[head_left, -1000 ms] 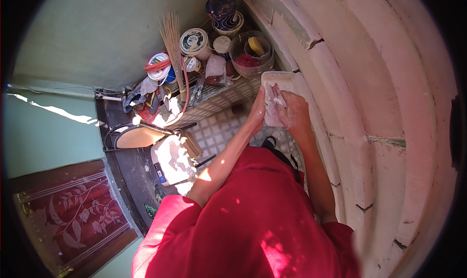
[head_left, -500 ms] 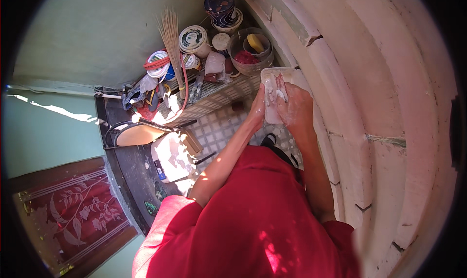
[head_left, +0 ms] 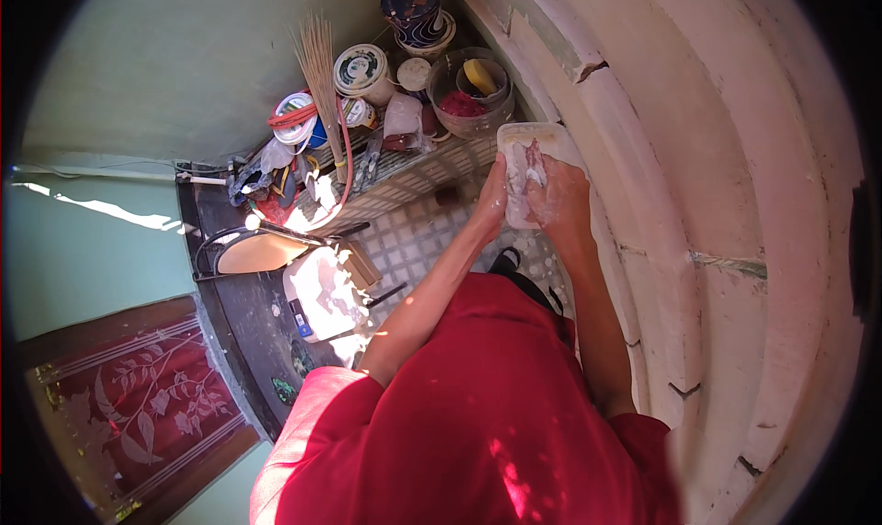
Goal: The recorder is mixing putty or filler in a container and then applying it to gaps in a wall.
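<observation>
Tray (head_left: pixel 520 209) in left hand (head_left: pixel 491 203): whitish paste (head_left: pixel 536 172); tub (head_left: pixel 481 126): red material (head_left: pixel 462 104).

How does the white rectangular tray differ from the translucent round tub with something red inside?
The white rectangular tray is shallow; the translucent round tub is deep. The tray has long, fairly straight sides; the tub is circular. The left hand holds the tray; the tub stands unheld. Both are open-topped.

The bare left forearm (head_left: pixel 427 297) slants forward and rightward to a white-flecked left hand (head_left: pixel 492 200); the bare right forearm (head_left: pixel 593 309) leans slightly leftward, its white-smeared right hand (head_left: pixel 563 197) curled inward.
</observation>
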Motion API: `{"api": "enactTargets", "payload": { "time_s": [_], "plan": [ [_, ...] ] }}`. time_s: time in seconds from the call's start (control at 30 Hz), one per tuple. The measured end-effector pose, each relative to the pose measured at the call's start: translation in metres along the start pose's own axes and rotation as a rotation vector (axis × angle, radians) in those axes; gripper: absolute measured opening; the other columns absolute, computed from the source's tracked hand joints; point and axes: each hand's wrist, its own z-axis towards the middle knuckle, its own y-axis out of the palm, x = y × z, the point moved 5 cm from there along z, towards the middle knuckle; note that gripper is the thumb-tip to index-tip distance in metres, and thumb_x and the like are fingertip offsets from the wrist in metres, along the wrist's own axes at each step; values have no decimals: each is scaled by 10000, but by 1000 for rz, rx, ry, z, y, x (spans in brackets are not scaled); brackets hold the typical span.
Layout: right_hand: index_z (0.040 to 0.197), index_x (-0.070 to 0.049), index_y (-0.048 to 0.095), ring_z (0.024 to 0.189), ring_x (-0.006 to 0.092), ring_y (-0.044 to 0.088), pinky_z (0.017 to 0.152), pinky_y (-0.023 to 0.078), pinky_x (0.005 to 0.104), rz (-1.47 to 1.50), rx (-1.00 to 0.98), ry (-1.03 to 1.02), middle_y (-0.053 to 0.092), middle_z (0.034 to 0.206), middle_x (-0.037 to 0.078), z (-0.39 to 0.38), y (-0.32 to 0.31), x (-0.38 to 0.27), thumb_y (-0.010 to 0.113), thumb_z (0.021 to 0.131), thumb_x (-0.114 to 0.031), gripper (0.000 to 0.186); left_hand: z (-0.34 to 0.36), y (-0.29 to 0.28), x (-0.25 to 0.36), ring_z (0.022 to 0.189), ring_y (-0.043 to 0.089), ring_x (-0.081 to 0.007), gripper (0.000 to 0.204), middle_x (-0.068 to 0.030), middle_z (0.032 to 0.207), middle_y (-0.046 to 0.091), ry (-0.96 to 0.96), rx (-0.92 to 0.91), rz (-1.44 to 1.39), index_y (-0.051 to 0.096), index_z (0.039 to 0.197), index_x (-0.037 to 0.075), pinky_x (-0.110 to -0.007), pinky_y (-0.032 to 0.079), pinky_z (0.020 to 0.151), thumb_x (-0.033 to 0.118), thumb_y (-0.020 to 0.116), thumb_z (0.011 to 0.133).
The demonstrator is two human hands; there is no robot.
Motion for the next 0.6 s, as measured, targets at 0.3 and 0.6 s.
{"api": "enactTargets", "payload": {
  "time_s": [0.3, 0.6],
  "plan": [
    [919, 22, 648, 802, 457, 621, 735, 501, 484, -41, 84, 77, 637, 813, 268, 7, -34, -1, 588, 742, -72, 210, 0, 10, 11, 1194, 544, -203, 604, -117, 1349, 530, 25, -2, 54, 398, 1421, 34, -349, 428, 1033, 481, 235, 1048],
    [930, -8, 650, 843, 444, 622, 748, 504, 509, -70, 38, -15, 653, 893, 231, 16, -6, 19, 622, 739, -83, 207, 6, 7, 9, 1231, 509, -192, 597, -112, 1382, 500, 0, 11, 130, 371, 1441, 45, -326, 394, 1056, 475, 239, 1050]
  ]
}}
